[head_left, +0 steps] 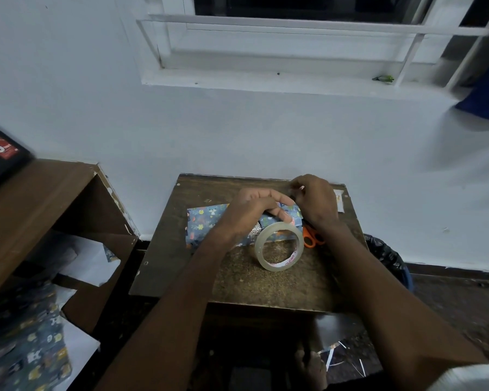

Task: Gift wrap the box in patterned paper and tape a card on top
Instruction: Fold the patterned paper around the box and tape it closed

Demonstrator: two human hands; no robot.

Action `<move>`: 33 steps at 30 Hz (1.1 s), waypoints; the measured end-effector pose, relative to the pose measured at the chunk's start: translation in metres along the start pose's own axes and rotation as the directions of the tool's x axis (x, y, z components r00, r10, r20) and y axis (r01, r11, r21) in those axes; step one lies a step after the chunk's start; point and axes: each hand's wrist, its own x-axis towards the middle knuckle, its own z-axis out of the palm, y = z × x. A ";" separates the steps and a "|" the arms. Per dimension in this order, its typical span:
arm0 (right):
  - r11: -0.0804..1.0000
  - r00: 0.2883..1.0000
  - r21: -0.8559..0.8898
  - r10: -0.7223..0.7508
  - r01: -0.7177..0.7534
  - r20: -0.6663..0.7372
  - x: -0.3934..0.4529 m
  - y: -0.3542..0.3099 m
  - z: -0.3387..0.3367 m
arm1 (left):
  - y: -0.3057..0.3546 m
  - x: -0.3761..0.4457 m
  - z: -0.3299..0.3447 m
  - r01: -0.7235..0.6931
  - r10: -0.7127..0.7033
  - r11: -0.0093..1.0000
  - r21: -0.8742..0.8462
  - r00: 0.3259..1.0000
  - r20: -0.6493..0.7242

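Head view: on the small dark wooden table [266, 280], the box wrapped in blue patterned paper [206, 221] lies toward the far left, its left end close to the table's left edge. The left hand [254, 207] pinches the clear tape roll [278, 246], held upright on edge just near of the box. The right hand [314, 201], fingers curled, pinches something small near the far edge. Orange-handled scissors [311, 238] lie under the right wrist. The near half of the tabletop is bare wood.
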 end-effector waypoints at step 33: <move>0.919 0.997 0.390 0.073 -0.055 -0.031 0.011 0.000 -0.001 | 0.001 -0.001 0.001 0.000 0.000 1.000 0.020 1.000 -0.012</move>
